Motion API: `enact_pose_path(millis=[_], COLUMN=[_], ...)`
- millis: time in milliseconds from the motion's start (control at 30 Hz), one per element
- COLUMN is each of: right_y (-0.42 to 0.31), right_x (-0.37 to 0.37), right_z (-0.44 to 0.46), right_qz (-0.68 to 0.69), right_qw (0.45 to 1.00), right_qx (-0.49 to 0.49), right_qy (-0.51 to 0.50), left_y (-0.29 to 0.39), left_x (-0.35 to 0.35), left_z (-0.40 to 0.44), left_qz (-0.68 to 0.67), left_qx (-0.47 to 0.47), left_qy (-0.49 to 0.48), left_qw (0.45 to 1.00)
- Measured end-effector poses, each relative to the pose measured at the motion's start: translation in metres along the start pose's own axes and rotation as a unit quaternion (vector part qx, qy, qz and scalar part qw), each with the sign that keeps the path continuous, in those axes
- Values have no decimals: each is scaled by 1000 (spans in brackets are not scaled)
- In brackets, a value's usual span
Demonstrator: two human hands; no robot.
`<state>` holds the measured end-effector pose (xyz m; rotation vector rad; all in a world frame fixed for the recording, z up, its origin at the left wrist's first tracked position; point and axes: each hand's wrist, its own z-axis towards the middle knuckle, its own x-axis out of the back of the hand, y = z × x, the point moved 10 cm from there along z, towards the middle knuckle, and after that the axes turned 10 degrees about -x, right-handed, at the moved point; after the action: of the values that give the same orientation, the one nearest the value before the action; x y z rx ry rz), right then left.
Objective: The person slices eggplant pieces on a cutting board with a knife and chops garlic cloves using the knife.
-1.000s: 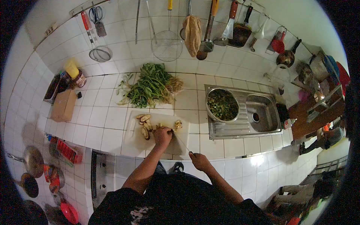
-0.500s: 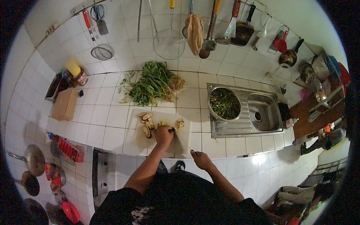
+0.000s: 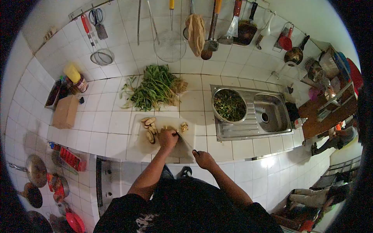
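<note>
My right hand (image 3: 204, 160) is closed around the handle of a knife (image 3: 185, 142). Its blade slants up and left over the white cutting board (image 3: 138, 145), towards my other hand. My left hand (image 3: 168, 139) is bent over the board, fingers closed on a dark-skinned piece that looks like eggplant (image 3: 175, 134), mostly hidden under them. Left of that hand lie pale, dark-edged eggplant slices (image 3: 150, 123). Small pale cut pieces (image 3: 184, 126) rest on the board's right side, beyond the blade.
Behind the board lies a heap of leafy greens (image 3: 155, 87) with roots. On the steel sink (image 3: 233, 132) at right stands a bowl (image 3: 246, 112) of chopped greens. A cardboard box (image 3: 65, 112) is at left. Utensils hang on the wall; another person (image 3: 316, 197) is at far right.
The view has shifted slightly. My right hand and the knife have moved a little closer to my left hand; both grips look the same.
</note>
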<state>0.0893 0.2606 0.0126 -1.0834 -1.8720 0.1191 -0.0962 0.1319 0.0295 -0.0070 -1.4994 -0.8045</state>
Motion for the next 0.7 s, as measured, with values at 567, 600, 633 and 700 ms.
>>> enact_pose_path(millis=[567,600,633,700], right_y=[8,4,2,0], right_x=[3,4,6,8], right_z=[-16,-15,-14,-15], right_qz=[14,17,20,26], right_qw=[999,999,999,999], right_qx=[-22,-19,-12,-8], right_qy=[43,44,38,34], left_y=[-1,1,0,0], left_x=[14,15,15,11], left_z=[-30,-28,-26,-25], left_qz=[-36,-33,-31,-6], left_qx=[-43,-51,-54,-68], left_qy=[21,8,9,29], left_qw=[998,998,998,997])
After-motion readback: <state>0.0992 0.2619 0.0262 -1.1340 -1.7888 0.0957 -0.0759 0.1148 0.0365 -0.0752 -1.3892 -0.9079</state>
